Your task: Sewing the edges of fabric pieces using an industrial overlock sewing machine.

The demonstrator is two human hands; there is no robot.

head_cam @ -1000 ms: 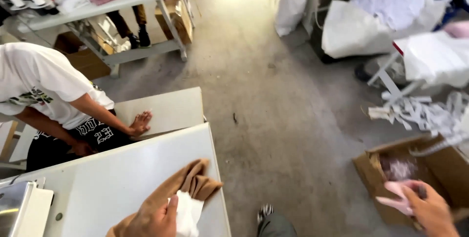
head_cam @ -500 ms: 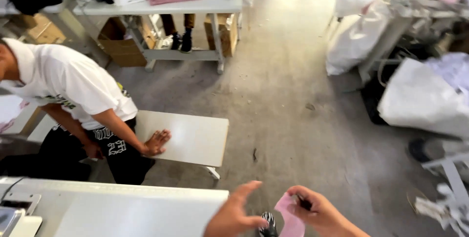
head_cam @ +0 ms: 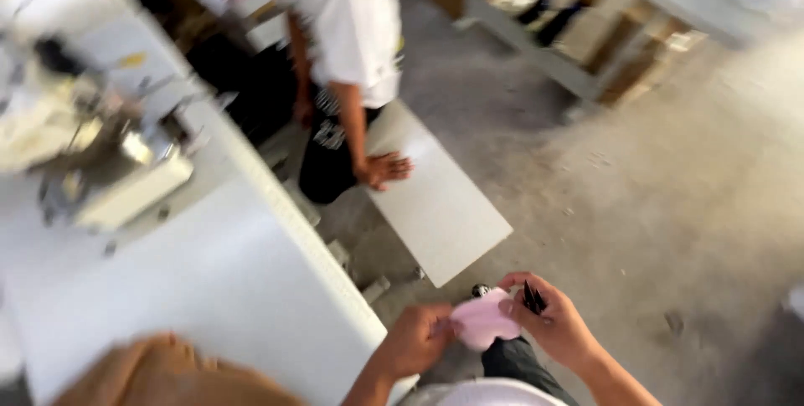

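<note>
Both my hands hold a small pink piece of fabric [head_cam: 484,322] above my lap, to the right of the white table [head_cam: 209,289]. My left hand [head_cam: 416,341] pinches its left edge. My right hand [head_cam: 554,322] grips its right edge and also has a small black tool [head_cam: 533,298] tucked between the fingers. A tan piece of cloth [head_cam: 159,372] lies on the table's near end, left of my hands.
A sewing machine [head_cam: 100,155] stands on the table's far left. A co-worker in a white shirt [head_cam: 343,21] leans a hand [head_cam: 383,169] on a low white side table [head_cam: 435,205]. Shelving with boxes [head_cam: 586,29] stands beyond on the concrete floor [head_cam: 670,205].
The view swung left and rolled, bringing the sewing machine and table in. My hands stay together on the pink fabric, now lower centre.
</note>
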